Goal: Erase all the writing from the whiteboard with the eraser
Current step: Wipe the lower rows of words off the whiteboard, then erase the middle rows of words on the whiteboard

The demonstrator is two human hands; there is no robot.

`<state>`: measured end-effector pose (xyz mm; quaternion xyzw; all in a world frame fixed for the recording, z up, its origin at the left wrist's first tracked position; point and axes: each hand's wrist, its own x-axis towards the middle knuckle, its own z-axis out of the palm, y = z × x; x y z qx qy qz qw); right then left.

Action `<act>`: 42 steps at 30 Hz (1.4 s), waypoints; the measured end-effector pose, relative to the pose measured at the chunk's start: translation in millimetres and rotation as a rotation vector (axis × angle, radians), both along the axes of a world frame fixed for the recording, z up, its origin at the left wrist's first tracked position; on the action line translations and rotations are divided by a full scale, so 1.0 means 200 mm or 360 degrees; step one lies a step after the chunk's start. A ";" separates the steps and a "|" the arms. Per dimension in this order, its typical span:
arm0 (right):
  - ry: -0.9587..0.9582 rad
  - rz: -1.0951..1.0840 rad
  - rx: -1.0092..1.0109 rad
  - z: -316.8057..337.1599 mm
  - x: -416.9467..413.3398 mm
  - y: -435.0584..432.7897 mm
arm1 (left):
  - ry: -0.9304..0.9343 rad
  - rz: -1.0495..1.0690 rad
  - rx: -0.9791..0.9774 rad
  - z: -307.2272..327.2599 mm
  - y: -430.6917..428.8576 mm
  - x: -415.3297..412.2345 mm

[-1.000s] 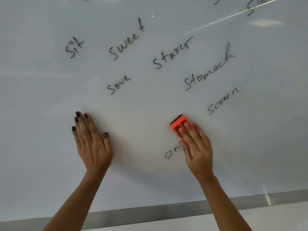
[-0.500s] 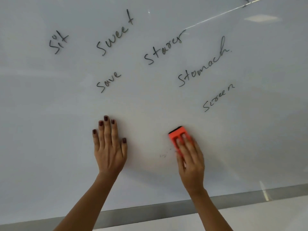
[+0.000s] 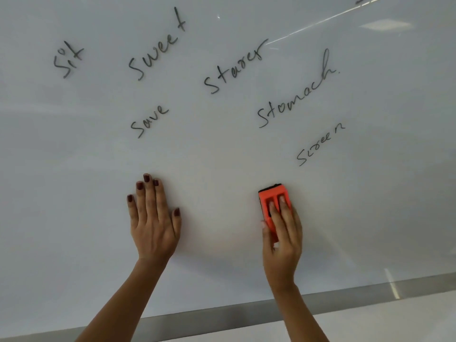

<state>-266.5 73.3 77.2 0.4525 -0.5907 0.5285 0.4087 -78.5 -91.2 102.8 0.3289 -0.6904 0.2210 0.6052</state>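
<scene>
The whiteboard fills the view and carries several black handwritten words: "sit", "sweet", "starer", "save", "stomach" and "screen". My right hand presses an orange eraser with a black felt face flat on the board, below "screen". My left hand lies flat on the board with fingers together, palm down, below "save". The patch between my hands shows no writing.
A grey metal frame strip runs along the board's lower edge. Bright ceiling light reflections streak the upper right of the board. A bit of writing is cut off at the top right edge.
The word that stood beside my right hand has been wiped away. The eraser has slid down and now points straight up. My left hand has shifted right toward the middle.
</scene>
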 end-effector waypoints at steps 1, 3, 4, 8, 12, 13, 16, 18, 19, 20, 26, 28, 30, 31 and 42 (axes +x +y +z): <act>-0.0050 0.0010 -0.0031 -0.01 0.04 -0.02 | 0.0004 0.0001 -0.0003 0.00 0.00 0.00; 0.0213 0.0014 0.0176 -0.08 0.08 -0.03 | 0.0015 0.0000 -0.0008 0.00 0.00 0.00; 0.0464 0.0033 0.0350 -0.12 0.08 -0.02 | 0.0017 0.0001 -0.0011 0.00 0.00 0.00; 0.1080 0.0001 0.0746 -0.11 -0.02 0.05 | 0.0022 0.0001 0.0002 0.00 0.00 0.00; 0.0490 0.0006 0.0305 0.05 -0.03 0.03 | 0.0031 -0.0043 0.0053 0.01 0.02 0.00; 0.0349 0.0036 0.0197 0.09 -0.02 0.01 | 0.0046 -0.0065 0.0075 0.01 0.03 0.00; 0.0600 -0.0018 0.0286 0.12 -0.01 0.00 | 0.0083 -0.0150 0.0111 0.04 0.09 -0.03; 0.1018 -0.0068 0.0488 0.14 -0.09 0.04 | 0.0057 -0.0236 0.0060 0.09 0.14 -0.09; 0.1092 -0.0082 0.0535 0.16 -0.14 0.07 | 0.0043 -0.0277 0.0037 0.12 0.16 -0.12; 0.1043 -0.0085 0.0519 0.19 -0.19 0.09 | 0.0034 -0.0317 0.0022 0.16 0.18 -0.15; 0.0346 -0.0100 -0.0008 0.49 -0.38 0.17 | 0.0020 -0.0354 0.0043 0.32 0.22 -0.31; 0.0227 -0.0101 -0.0069 0.61 -0.42 0.18 | 0.0018 -0.0297 0.0035 0.32 0.21 -0.32; -0.0070 -0.0101 -0.0265 0.73 -0.42 0.18 | -0.0012 -0.0250 0.0001 0.31 0.20 -0.32; -0.0279 -0.0064 -0.0415 0.79 -0.42 0.17 | -0.0028 -0.0234 -0.0017 0.30 0.19 -0.31; 0.0539 0.0076 0.0305 0.43 -0.18 0.09 | 0.0012 -0.0115 -0.0081 0.29 0.18 -0.34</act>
